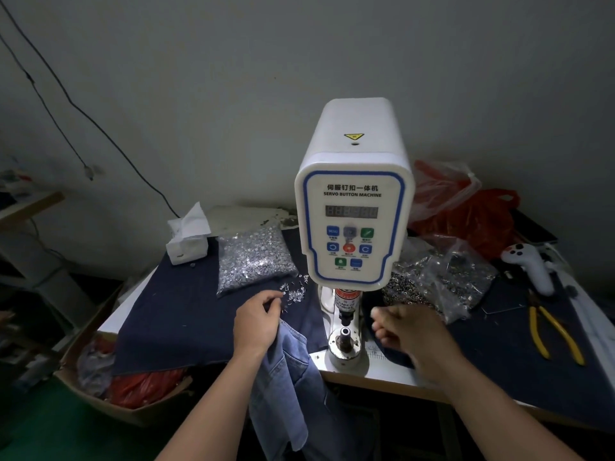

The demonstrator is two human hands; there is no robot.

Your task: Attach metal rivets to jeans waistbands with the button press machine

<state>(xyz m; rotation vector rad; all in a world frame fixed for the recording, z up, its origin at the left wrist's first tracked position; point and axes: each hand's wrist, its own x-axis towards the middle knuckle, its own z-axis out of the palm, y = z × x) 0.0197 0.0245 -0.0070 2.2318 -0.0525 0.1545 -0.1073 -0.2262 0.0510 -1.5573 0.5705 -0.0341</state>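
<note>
Jeans (286, 384) draped over table edge (382, 377) left of servo button machine (354, 201), left hand (256, 322) pinching a loose rivet (294, 292) and pinning denim, right hand (409, 331) loosely curled, holding nothing, beside lower die (345, 337).

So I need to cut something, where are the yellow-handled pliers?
The yellow-handled pliers lie at the table's right side on the dark cloth, in front of the white controller.
</note>
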